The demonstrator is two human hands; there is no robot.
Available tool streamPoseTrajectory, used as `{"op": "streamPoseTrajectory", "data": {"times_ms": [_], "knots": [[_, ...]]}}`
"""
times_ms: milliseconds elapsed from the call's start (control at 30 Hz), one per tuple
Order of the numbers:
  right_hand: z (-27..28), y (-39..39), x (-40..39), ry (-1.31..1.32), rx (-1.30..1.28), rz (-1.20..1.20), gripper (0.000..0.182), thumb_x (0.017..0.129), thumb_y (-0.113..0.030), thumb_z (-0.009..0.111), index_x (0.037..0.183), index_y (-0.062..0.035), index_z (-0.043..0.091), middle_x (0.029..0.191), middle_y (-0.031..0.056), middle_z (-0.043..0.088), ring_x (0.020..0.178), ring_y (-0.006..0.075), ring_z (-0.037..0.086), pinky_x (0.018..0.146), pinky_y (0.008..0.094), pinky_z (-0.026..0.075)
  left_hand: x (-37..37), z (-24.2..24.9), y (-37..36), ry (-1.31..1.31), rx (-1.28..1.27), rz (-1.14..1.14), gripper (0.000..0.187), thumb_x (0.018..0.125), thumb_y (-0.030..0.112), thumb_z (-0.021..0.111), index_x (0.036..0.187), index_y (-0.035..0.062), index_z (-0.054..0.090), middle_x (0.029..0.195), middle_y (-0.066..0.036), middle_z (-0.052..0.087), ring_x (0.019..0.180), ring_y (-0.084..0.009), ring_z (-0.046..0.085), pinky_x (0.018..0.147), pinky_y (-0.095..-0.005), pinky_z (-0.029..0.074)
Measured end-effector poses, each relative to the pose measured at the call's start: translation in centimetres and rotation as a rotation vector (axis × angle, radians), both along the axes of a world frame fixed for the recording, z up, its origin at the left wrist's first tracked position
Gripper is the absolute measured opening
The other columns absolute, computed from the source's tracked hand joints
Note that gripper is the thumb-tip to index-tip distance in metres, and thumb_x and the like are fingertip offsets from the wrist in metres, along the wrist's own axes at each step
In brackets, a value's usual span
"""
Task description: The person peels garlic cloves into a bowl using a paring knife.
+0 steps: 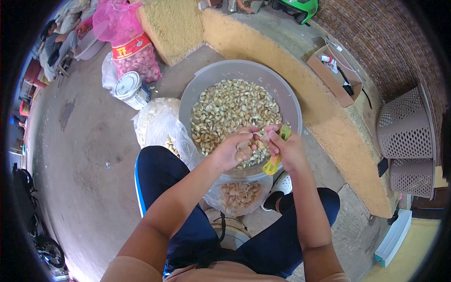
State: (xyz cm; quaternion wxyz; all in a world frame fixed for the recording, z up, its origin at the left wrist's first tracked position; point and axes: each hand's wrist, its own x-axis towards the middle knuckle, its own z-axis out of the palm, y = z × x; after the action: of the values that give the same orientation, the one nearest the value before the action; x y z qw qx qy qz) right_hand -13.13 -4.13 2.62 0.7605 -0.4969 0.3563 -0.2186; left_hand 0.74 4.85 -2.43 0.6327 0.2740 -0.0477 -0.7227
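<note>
A large grey basin [291, 110] filled with garlic cloves [230, 105] stands in front of me. Over its near side, my left hand [236, 148] is curled around a few garlic cloves [244, 149], its fingertips close to those of the other hand. My right hand [287, 146] grips a yellow-green utility knife [272, 165], the handle slanting down across the palm. Between the fingertips of both hands is a small pale piece, perhaps a clove; its details are too small to make out. The blade is not clearly visible.
A clear plastic bag with pale cloves [159, 124] leans on the basin's left. Papery skins [240, 193] fill a bag below. Beyond are a white bucket [133, 90] and a pink mesh sack [137, 63]. A low yellow ledge [324, 127] carries a cardboard box [331, 77]. Another person [56, 42] sits far left.
</note>
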Motion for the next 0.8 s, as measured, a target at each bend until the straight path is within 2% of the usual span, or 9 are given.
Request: {"op": "streamPoseTrajectory", "data": {"times_ms": [200, 367, 467, 567, 700, 800], "knots": [[-0.6, -0.2, 0.1, -0.045, 0.052, -0.022, 0.018, 0.085, -0.012, 0.052, 0.096, 0.0021, 0.054, 0.058, -0.0019, 0.043, 0.048, 0.0056, 0.038, 0.045, 0.0205, 0.033, -0.5, -0.7, -0.1, -0.353, -0.068, -0.198, 0.031, 0.079, 0.019, 0.061, 0.104, 0.0031, 0.049, 0.075, -0.002, 0.052, 0.062, -0.0073, 0.05, 0.042, -0.0188, 0.035], [-0.5, -0.3, -0.1, 0.015, 0.024, -0.045, 0.02, 0.084, -0.016, 0.056, 0.093, 0.0009, 0.055, 0.058, -0.0024, 0.044, 0.047, 0.005, 0.038, 0.044, 0.0209, 0.033, -0.2, -0.2, -0.2, -0.41, -0.025, -0.153, 0.032, 0.078, 0.021, 0.063, 0.101, 0.0024, 0.05, 0.067, -0.002, 0.051, 0.053, -0.0063, 0.046, 0.041, -0.0188, 0.033], [-0.1, -0.3, -0.5, 0.268, -0.089, 0.081, 0.021, 0.081, -0.021, 0.06, 0.089, -0.0019, 0.057, 0.056, -0.0032, 0.044, 0.046, 0.0049, 0.038, 0.043, 0.0204, 0.033, 0.2, -0.2, -0.3, -0.413, -0.024, -0.137, 0.03, 0.078, 0.021, 0.063, 0.099, 0.0025, 0.051, 0.065, -0.002, 0.051, 0.05, -0.0064, 0.045, 0.04, -0.019, 0.032], [-0.7, 0.0, -0.5, 0.301, -0.267, 0.126, 0.026, 0.079, -0.024, 0.062, 0.09, -0.0017, 0.058, 0.054, -0.0035, 0.046, 0.042, 0.0046, 0.04, 0.038, 0.0202, 0.031, 0.7, 0.5, -0.2, -0.456, -0.018, -0.204, 0.028, 0.078, 0.02, 0.064, 0.096, 0.0036, 0.051, 0.066, -0.002, 0.051, 0.051, -0.0063, 0.046, 0.04, -0.0187, 0.033], [-1.3, 0.0, -0.6, 0.231, -0.183, 0.065, 0.02, 0.078, -0.02, 0.063, 0.085, -0.0022, 0.059, 0.053, -0.0026, 0.047, 0.042, 0.0049, 0.041, 0.038, 0.0201, 0.032, 0.7, 0.6, -0.3, -0.573, 0.014, -0.269, 0.028, 0.077, 0.021, 0.065, 0.095, 0.0039, 0.051, 0.066, -0.002, 0.051, 0.052, -0.0063, 0.047, 0.04, -0.0191, 0.033], [-1.5, -0.3, -0.7, 0.17, -0.151, 0.025, 0.017, 0.077, -0.018, 0.064, 0.082, -0.0023, 0.059, 0.053, -0.0024, 0.047, 0.042, 0.0055, 0.041, 0.038, 0.0204, 0.032, 0.4, 0.1, -0.3, -0.678, 0.021, -0.202, 0.026, 0.076, 0.021, 0.065, 0.09, 0.0029, 0.053, 0.063, -0.002, 0.051, 0.05, -0.0069, 0.047, 0.04, -0.02, 0.034]]}}
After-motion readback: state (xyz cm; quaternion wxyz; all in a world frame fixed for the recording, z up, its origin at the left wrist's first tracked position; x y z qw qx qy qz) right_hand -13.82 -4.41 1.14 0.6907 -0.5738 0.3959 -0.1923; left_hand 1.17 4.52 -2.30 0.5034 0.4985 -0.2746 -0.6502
